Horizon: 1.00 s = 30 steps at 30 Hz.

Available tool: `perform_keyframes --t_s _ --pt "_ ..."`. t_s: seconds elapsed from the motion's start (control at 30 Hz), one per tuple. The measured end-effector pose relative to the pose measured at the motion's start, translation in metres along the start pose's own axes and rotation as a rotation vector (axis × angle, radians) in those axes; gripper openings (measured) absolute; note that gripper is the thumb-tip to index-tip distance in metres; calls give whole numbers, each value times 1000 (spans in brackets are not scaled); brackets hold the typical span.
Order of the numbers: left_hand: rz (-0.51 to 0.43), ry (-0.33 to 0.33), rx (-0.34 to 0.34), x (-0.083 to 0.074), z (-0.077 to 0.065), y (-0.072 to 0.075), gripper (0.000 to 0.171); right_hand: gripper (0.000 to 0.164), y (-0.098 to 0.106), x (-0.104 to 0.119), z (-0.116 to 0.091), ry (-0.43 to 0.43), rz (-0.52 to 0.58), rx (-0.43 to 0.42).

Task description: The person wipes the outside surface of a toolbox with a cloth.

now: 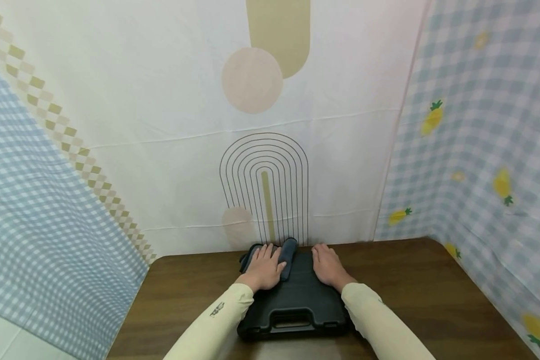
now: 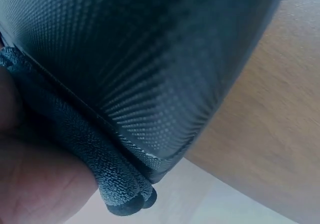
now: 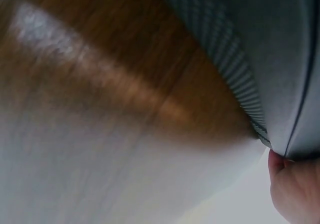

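Observation:
A black hard plastic case point(image 1: 301, 299) with a carry handle along its near edge lies flat on the table. My left hand point(image 1: 264, 268) lies on a dark blue-grey cloth point(image 1: 288, 257) on the case's far left part, its fingers stretched forward and pressing down. In the left wrist view the cloth point(image 2: 107, 159), fuzzy with black trim, is bunched between the hand and the textured case point(image 2: 150, 84). My right hand point(image 1: 328, 266) holds the far right edge of the case. Its digits point(image 3: 299, 189) bend around the corner in the right wrist view.
The brown wooden table point(image 1: 186, 285) extends to both sides of the case and has rounded far corners. A white printed curtain point(image 1: 180, 190) hangs directly behind it. Blue checked cloths hang at the left point(image 1: 63, 210) and right point(image 1: 468, 150).

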<state>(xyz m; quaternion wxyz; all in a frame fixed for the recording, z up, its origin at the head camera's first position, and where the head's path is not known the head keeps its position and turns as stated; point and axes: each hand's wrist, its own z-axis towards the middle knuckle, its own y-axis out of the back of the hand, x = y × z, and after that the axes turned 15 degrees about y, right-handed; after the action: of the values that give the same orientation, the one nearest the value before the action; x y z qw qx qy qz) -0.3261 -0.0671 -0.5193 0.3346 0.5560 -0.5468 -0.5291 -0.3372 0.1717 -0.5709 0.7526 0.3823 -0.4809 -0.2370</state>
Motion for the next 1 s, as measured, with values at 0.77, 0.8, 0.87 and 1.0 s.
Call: perform_keyframes --t_s 0.77,0.8,0.87,1.0 --pt "102 -173 2 4 -108 -26 62 41 0 -1 1 -1 -6 -33" --pt "111 -170 -1 5 -114 -28 63 41 0 -1 1 -1 -1 -31" --pt "135 -158 -23 9 -124 -34 65 41 0 -1 1 -2 7 -28" --pt "164 -134 -109 16 -136 -48 72 41 -2 0 0 -2 15 -27"
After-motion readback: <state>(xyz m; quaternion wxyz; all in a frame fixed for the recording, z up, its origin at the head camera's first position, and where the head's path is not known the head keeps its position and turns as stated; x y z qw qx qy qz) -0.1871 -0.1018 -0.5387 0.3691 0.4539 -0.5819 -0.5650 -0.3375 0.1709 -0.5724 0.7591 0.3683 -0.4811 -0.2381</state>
